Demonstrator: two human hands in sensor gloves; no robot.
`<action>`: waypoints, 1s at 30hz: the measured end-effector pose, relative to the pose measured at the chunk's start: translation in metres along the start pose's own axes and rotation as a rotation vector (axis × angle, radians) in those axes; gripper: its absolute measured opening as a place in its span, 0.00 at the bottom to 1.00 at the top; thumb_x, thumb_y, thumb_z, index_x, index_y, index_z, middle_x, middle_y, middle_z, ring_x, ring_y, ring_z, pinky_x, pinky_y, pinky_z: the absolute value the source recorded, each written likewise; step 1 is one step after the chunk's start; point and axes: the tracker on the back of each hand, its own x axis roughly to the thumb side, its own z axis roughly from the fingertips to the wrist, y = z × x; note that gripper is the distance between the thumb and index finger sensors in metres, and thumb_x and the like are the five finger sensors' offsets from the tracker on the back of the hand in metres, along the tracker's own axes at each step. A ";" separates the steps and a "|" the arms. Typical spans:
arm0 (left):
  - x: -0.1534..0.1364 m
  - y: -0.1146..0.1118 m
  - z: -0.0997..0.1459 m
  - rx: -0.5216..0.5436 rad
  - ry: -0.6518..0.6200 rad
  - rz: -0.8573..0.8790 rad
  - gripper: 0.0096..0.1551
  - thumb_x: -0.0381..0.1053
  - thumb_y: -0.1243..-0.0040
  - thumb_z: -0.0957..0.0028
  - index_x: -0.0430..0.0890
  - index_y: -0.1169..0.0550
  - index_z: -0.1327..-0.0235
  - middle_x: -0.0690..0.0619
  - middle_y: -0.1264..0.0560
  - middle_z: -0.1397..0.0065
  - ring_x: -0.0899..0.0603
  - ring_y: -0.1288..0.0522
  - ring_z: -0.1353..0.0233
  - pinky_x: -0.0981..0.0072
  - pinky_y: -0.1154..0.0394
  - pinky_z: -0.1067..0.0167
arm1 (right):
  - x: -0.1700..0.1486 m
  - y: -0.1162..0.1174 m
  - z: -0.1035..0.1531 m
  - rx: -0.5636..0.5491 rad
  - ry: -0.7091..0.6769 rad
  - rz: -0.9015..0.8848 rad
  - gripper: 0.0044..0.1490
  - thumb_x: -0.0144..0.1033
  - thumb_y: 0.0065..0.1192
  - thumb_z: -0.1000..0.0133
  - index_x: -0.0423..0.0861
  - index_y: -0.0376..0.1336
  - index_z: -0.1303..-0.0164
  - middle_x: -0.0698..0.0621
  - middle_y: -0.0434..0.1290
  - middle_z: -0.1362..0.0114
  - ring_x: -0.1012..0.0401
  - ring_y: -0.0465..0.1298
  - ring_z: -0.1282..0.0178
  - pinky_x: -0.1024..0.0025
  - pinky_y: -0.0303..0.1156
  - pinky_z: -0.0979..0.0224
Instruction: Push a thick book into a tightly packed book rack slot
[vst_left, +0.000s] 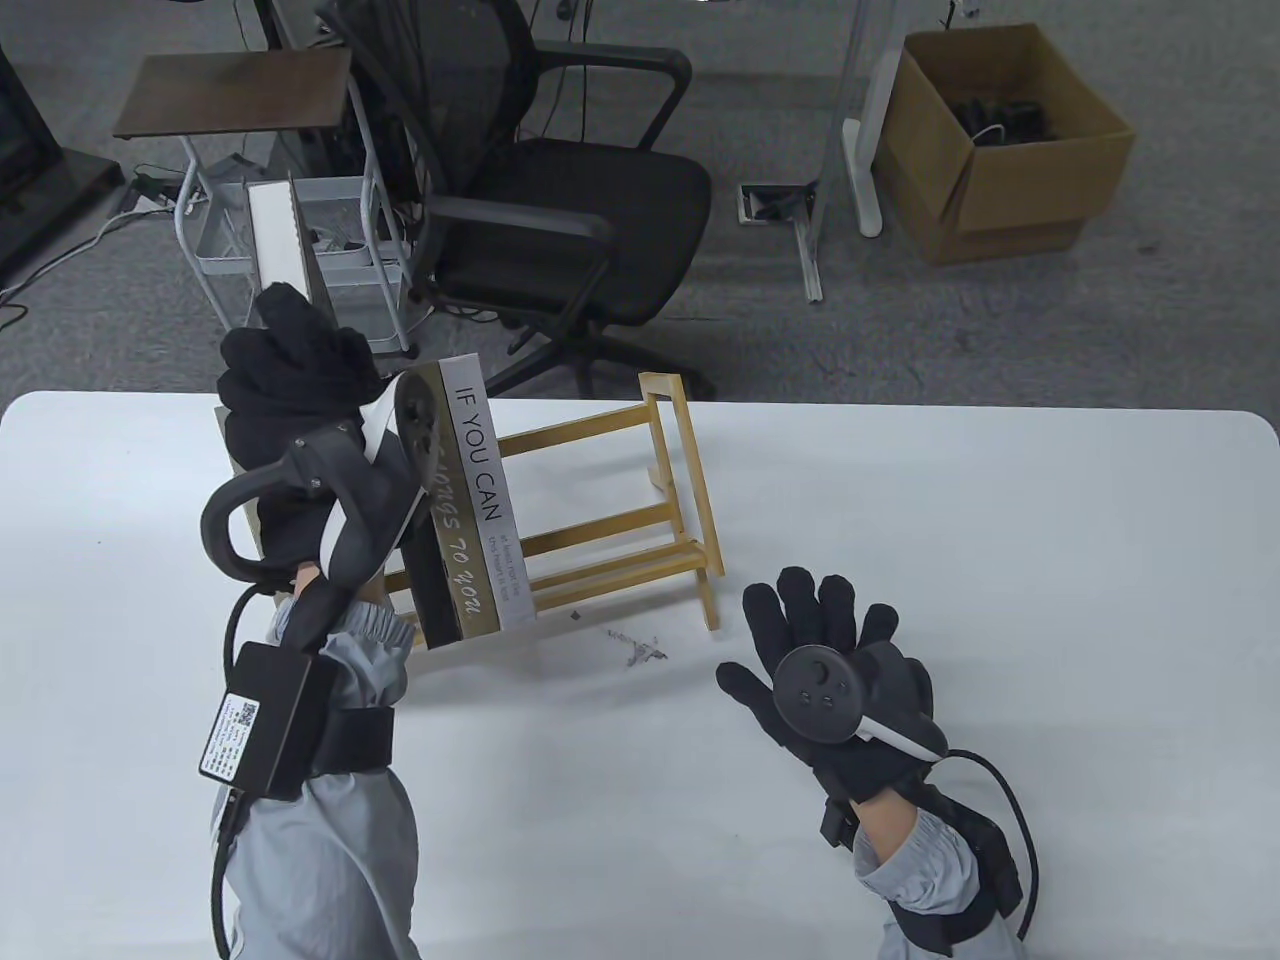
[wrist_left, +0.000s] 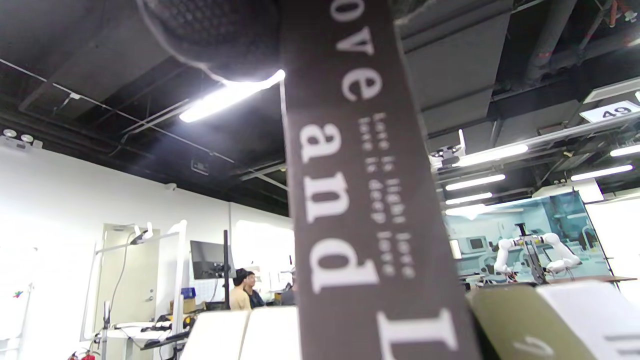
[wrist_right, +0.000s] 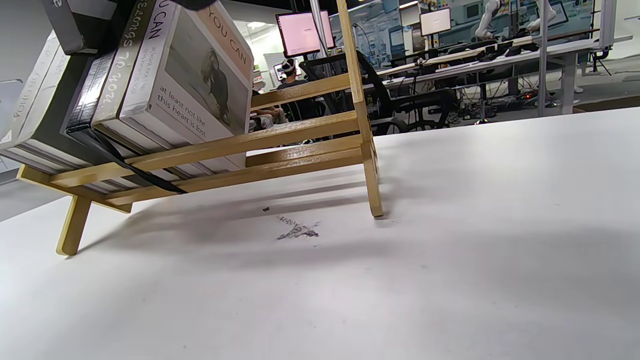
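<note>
Books stand packed at the left end of the wooden rack (vst_left: 640, 500), and we see our left hand (vst_left: 290, 400) up on top of them, its black-gloved fingers (vst_left: 285, 335) curled over the far upper edge of the row. The tracker on that hand covers most of the contact, so we cannot tell which volume the fingers press or whether they clamp one; the thick book itself we cannot pick out with certainty. Nearest the open part of the rack is a white-spined book (vst_left: 487, 480) lettered "IF YOU CAN", with an olive-spined book (vst_left: 445, 540) touching it on the left, and both lean with the row. From our right wrist view the same row (wrist_right: 130, 85) sits on the rack's slats (wrist_right: 240, 145), leaning left, and the right part of the rack holds no books. In our left wrist view a dark spine (wrist_left: 360, 200) with white letters fills the middle of the frame, close to the camera. Our right hand (vst_left: 830, 680) lies near the white table (vst_left: 1000, 560), to the right of the rack and apart from it, palm down with fingers spread and holding nothing. A small dark scuff (vst_left: 638, 648) marks the table between that hand and the rack.
</note>
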 end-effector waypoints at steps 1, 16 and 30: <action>0.001 -0.002 0.001 -0.011 -0.002 0.000 0.42 0.62 0.59 0.23 0.41 0.63 0.20 0.33 0.39 0.27 0.40 0.23 0.41 0.65 0.20 0.44 | 0.000 0.000 0.000 0.000 0.001 0.000 0.52 0.52 0.40 0.28 0.30 0.35 0.08 0.21 0.30 0.11 0.20 0.30 0.21 0.17 0.23 0.38; 0.005 -0.020 0.011 -0.112 -0.031 -0.012 0.41 0.62 0.55 0.24 0.43 0.58 0.17 0.34 0.36 0.28 0.40 0.22 0.43 0.64 0.19 0.47 | 0.000 0.000 0.000 0.000 0.000 -0.004 0.52 0.52 0.40 0.28 0.30 0.35 0.08 0.21 0.30 0.11 0.20 0.30 0.21 0.17 0.23 0.38; 0.004 -0.051 0.016 -0.188 -0.046 0.001 0.42 0.63 0.54 0.25 0.44 0.57 0.16 0.34 0.35 0.28 0.41 0.21 0.44 0.65 0.18 0.48 | 0.000 -0.001 0.001 -0.016 -0.006 -0.009 0.52 0.52 0.39 0.28 0.30 0.35 0.08 0.21 0.30 0.11 0.20 0.31 0.21 0.17 0.23 0.38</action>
